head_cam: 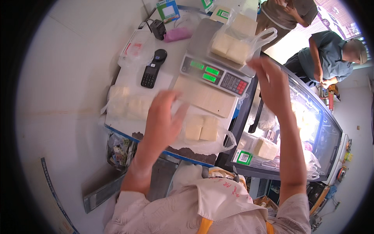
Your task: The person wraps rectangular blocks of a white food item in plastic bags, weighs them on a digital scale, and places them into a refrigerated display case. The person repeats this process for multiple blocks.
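Observation:
My left hand (pixel 165 120), blurred, hovers over the table with thumb and fingers apart and nothing in it. Just right of it, a clear plastic bag (pixel 226 137) holds two pale blocks that look like tofu (pixel 201 127). Beside the front right corner of a digital scale (pixel 216 76) is my right hand (pixel 268 82), also blurred, its fingers spread and seemingly holding nothing. On the scale's metal pan (pixel 201 38) rests another plastic bag (pixel 263 35) with similar pale blocks (pixel 230 48). Green digits glow on the scale's display.
A card payment terminal (pixel 153 68), a pink pouch (pixel 178 34) and more bagged blocks (pixel 128 102) are on the white table (pixel 172 71). A wooden board (pixel 204 98) lies before the scale. At right stands a lit glass display case (pixel 318 131). Two people (pixel 324 58) stand beyond.

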`<action>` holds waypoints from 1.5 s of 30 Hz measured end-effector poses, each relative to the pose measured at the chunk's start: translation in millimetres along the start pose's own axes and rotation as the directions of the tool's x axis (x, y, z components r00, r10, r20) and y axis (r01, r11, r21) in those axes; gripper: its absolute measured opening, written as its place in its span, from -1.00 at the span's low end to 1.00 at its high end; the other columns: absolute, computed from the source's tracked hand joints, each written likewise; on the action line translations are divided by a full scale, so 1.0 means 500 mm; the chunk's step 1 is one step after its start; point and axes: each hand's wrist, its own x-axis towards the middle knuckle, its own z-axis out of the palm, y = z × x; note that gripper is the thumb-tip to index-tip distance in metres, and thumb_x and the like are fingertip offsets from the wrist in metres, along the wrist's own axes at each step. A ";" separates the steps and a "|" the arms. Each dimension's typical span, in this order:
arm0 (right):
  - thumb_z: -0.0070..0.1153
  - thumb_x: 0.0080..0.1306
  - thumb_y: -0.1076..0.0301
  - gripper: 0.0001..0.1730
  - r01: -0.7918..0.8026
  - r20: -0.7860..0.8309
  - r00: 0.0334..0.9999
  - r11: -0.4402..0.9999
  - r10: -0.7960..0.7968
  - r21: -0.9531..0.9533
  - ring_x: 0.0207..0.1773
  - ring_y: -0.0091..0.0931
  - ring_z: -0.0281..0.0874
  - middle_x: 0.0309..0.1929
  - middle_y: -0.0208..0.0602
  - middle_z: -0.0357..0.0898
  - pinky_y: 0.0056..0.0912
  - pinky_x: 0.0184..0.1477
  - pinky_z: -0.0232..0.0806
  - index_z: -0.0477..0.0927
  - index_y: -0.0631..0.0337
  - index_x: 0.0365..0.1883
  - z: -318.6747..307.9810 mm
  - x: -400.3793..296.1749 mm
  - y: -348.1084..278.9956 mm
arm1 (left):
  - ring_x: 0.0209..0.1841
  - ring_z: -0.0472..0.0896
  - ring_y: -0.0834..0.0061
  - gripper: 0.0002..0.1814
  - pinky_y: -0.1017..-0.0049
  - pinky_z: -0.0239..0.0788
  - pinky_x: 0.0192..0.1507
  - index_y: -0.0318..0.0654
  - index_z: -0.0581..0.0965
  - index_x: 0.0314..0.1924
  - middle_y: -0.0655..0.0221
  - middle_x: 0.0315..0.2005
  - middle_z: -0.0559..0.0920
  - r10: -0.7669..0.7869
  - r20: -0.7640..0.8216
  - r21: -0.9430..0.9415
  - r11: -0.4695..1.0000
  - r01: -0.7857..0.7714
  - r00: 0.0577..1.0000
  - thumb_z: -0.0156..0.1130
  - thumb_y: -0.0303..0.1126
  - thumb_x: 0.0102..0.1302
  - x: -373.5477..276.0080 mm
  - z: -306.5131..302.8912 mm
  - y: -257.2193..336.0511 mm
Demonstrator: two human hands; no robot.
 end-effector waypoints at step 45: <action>0.37 0.21 0.35 -0.72 -0.044 0.072 0.995 0.952 0.068 -0.304 0.00 -0.07 0.74 -0.13 0.02 0.77 -0.04 0.10 0.55 0.79 0.12 -0.08 0.179 0.269 0.345 | -0.38 0.67 0.33 -0.87 0.34 0.47 -0.33 -0.31 0.63 -0.34 0.24 -0.42 0.69 0.270 -0.329 0.000 0.958 -0.286 0.905 0.39 -0.43 0.33 0.472 0.221 -0.057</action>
